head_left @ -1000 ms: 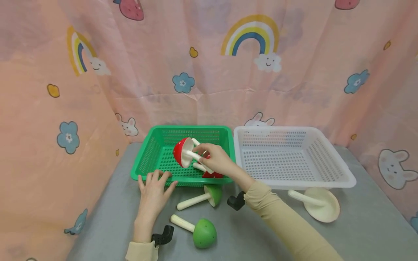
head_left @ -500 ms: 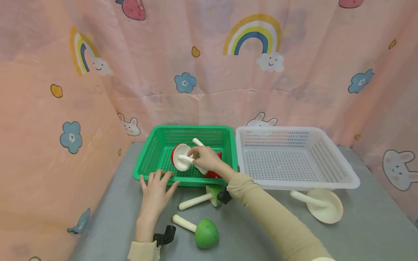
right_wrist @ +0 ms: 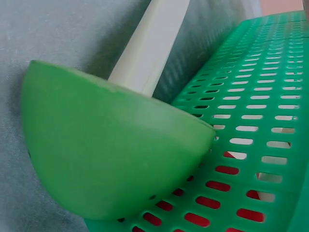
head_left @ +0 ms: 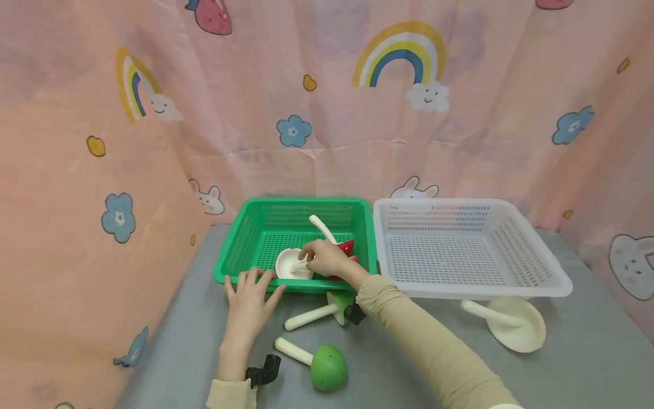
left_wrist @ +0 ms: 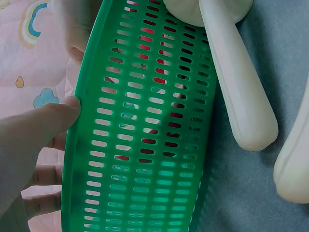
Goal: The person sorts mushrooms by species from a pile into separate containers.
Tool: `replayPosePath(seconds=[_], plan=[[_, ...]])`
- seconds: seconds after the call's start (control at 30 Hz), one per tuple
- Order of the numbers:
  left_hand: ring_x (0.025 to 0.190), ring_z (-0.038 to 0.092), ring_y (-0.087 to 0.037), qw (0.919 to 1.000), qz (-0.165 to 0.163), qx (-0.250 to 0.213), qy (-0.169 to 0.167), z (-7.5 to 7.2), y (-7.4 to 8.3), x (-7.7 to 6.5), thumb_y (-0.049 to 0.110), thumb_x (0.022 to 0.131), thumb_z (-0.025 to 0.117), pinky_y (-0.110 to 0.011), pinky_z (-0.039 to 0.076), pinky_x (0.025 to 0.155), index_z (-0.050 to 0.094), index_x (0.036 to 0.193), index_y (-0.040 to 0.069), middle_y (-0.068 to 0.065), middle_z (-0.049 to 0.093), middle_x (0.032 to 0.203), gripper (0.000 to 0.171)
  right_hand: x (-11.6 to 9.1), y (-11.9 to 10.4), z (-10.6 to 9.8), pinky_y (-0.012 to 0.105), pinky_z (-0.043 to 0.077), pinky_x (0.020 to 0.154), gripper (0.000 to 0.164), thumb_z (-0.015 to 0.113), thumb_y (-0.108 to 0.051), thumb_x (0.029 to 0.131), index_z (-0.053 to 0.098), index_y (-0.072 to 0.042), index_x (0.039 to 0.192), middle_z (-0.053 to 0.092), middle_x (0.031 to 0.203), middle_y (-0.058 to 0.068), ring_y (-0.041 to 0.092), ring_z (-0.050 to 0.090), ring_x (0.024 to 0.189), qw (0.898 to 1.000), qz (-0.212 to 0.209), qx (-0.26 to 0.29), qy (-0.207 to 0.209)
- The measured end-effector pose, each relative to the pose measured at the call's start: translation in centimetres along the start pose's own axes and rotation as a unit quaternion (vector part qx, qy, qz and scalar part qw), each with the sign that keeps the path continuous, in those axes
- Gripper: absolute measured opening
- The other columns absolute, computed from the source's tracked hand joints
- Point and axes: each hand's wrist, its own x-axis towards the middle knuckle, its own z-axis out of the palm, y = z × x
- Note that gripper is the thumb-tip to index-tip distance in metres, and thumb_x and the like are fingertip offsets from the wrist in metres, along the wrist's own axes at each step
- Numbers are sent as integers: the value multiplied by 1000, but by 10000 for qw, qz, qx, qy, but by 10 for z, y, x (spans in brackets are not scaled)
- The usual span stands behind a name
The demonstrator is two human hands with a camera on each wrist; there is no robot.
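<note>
Inside the green basket point(head_left: 232, 250), my right hand point(head_left: 325, 258) pinches the pale stem of a toy mushroom point(head_left: 289, 262), whose white underside faces up near the front wall. Two red-capped toy mushrooms point(head_left: 347, 247) lie beside and partly under that hand. My left hand point(head_left: 250, 298) holds the basket's front rim, with the thumb point(left_wrist: 70, 110) on the near side and the fingers reaching over it. The right wrist view shows a green-capped toy mushroom point(right_wrist: 111, 150) against the basket's outer wall; the right hand is out of that frame.
Another green-capped mushroom point(head_left: 328, 368) lies nearer on the grey table point(head_left: 398, 363). To the right stands a white basket point(head_left: 554, 287), with a mushroom point(head_left: 518, 326) lying underside up in front of it. A pink printed curtain point(head_left: 327, 170) hangs behind.
My right hand has lowered the red-capped mushroom into the green basket, toward its front wall, and the cap has tipped underside up. The left hand stays on the rim. The view has shifted slightly.
</note>
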Motion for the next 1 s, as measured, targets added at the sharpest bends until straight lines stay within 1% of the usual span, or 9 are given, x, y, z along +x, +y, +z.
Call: replayPosePath(seconds=[0.1,0.27,0.4,0.5,0.6,0.7,0.77,0.83,1.0], plan=[[113,50,-36,10000,-10,-12,12,0,1,-1,35,85,73,-76,13,108,67,107,17,-10,59,111,29,-1,0,2,27,52,71,26,62,-4,86,70,-7,110,70,100,10,19,64,86,10000,-74,-22,-32],[112,50,-35,9999,53,-39,120,1,1,-1,33,84,74,-76,15,107,67,106,17,-9,60,109,28,-1,3,3,32,54,80,20,65,-5,87,72,-6,106,72,99,9,22,66,94,9991,-231,100,341],[113,50,-35,9999,12,-74,79,1,2,-2,34,85,73,-76,14,107,67,107,16,-9,59,109,29,-4,4,1,33,54,79,19,67,-9,89,72,-4,106,72,100,10,24,67,92,9975,-205,341,577],[114,49,-35,9999,-34,-95,-13,0,2,-2,34,85,73,-76,13,108,67,108,16,-10,59,110,29,-8,5,-3,33,55,80,20,66,-10,90,71,-4,108,70,105,11,26,67,95,9965,-103,524,647],[114,49,-35,9999,-50,-121,-34,1,3,-2,34,85,73,-76,12,108,67,107,16,-10,59,110,29,-16,6,-10,33,56,80,21,66,-9,90,70,-5,110,70,111,13,27,67,100,9952,-15,680,697],[113,49,-35,9999,-32,-120,16,2,3,-2,33,84,74,-76,12,108,67,107,16,-10,59,110,29,-25,8,-17,30,56,76,19,65,-9,90,70,-7,109,69,111,12,25,67,97,9927,75,909,789],[113,49,-35,9999,-18,-112,48,2,3,-2,33,84,74,-76,13,108,67,106,17,-10,59,109,28,-33,9,-22,28,55,73,18,65,-9,90,70,-7,108,69,109,12,22,66,92,9911,49,1004,874],[113,49,-35,10000,-12,-95,23,2,2,-2,34,85,73,-76,12,108,67,106,17,-9,59,110,28,-40,11,-27,27,54,72,18,64,-9,90,70,-6,107,68,107,11,20,65,89,9893,-6,1089,971],[114,49,-35,10000,-11,-80,-31,0,-1,-1,35,86,71,-75,11,109,67,107,18,-9,59,110,27,-59,12,-37,30,53,77,18,64,-9,90,70,-7,107,68,106,10,21,64,89,9878,-202,960,1212]])
